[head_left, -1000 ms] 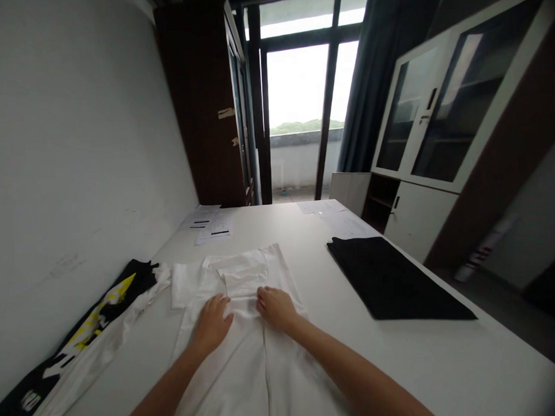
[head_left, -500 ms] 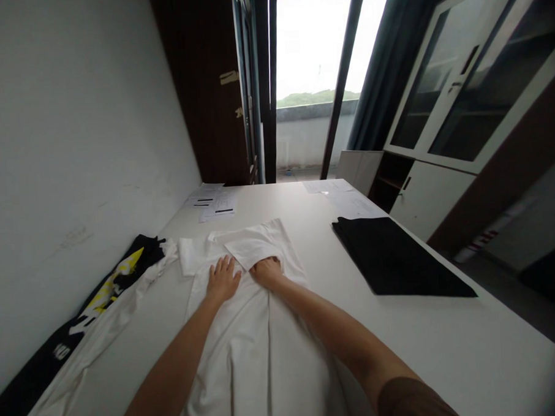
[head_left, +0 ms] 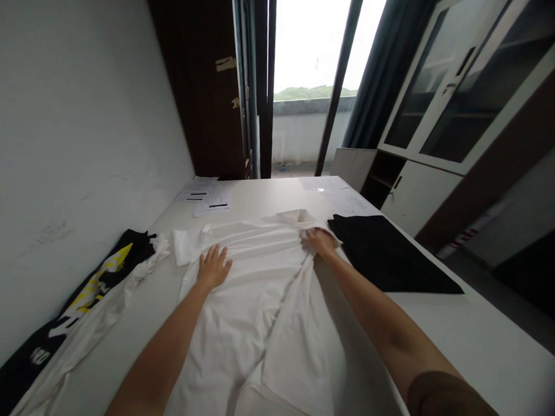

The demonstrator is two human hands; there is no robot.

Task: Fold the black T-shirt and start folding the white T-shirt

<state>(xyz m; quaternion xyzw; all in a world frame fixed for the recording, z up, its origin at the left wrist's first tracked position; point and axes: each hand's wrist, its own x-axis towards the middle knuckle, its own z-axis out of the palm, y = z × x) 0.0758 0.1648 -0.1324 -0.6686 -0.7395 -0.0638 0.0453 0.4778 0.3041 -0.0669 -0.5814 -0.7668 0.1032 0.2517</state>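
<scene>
A white garment lies spread over the white table, wrinkled in the middle, with its near part running out of the frame's bottom. My left hand rests flat on its upper left part, fingers apart. At the garment's upper right edge, my right hand has its fingers closed on the cloth; the fingertips are partly covered by a fold. A folded black cloth lies just right of my right hand.
Black, yellow and white clothing lies along the left wall. Papers lie at the table's far left and more sheets at the far right. White cabinets stand beyond the right edge.
My right hand has moved right and slightly away, drawing the cloth out, so the garment's top is now wider. My left hand has stayed almost in place on the garment.
</scene>
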